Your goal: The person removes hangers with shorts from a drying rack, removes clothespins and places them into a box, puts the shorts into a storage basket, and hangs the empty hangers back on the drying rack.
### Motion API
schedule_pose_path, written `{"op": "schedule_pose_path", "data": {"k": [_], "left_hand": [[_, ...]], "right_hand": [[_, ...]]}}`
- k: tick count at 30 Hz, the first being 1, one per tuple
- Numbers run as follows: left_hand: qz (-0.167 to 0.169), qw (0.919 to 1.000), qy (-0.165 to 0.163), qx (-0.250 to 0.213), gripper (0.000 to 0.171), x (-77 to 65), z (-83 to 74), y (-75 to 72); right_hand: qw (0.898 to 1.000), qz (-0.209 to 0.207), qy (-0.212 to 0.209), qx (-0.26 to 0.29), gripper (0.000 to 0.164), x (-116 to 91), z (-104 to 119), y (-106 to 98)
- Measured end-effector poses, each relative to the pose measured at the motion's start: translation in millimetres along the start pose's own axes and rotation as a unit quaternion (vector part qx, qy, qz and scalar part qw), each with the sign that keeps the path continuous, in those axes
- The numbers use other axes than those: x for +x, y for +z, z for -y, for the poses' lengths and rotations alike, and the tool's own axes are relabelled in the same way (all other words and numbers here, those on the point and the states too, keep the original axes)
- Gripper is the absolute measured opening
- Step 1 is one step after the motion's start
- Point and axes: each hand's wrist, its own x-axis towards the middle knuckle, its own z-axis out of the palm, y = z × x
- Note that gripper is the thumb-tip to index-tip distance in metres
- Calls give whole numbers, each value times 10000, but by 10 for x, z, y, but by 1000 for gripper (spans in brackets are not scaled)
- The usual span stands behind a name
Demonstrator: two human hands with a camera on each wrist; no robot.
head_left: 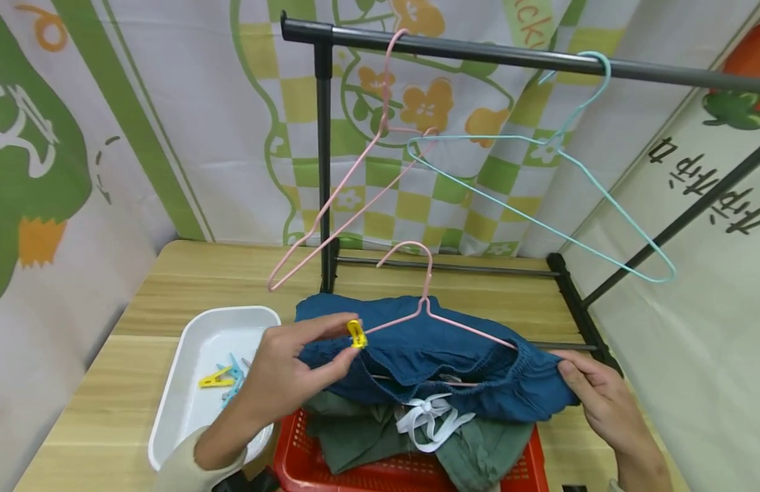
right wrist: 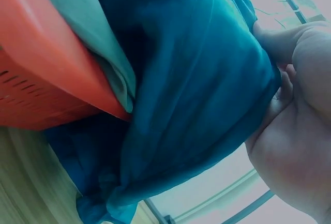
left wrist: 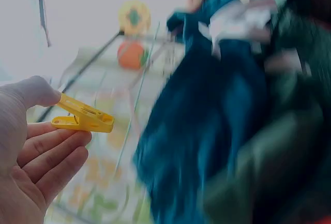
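Between thumb and fingertips my left hand (head_left: 300,362) pinches a yellow clothespin (head_left: 357,333), held close to the left side of a blue pair of drawstring shorts (head_left: 478,342). In the left wrist view the clothespin (left wrist: 85,116) shows side-on, gripped at its handle end. A pink hanger (head_left: 428,287) sits inside the waistband, its hook standing up above the cloth. At the right end of the waistband, my right hand (head_left: 601,396) grips the blue fabric, thumb on the near side. A white drawstring (head_left: 426,417) hangs in a bow at the front.
A red basket (head_left: 294,451) with green clothing (head_left: 355,430) stands below the shorts. To the left, a white tray (head_left: 183,383) holds several clothespins (head_left: 223,377). On the black rack's bar (head_left: 478,48) hang a pink hanger (head_left: 321,212) and a light blue hanger (head_left: 601,184).
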Motion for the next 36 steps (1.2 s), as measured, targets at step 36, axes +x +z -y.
{"op": "schedule_pose_path", "data": {"k": [36], "left_hand": [[1181,9056,-3100,2643,33,-1195,959,-1012]], "right_hand": [[9982,-345,-320,363,27,20,-60,12]]}}
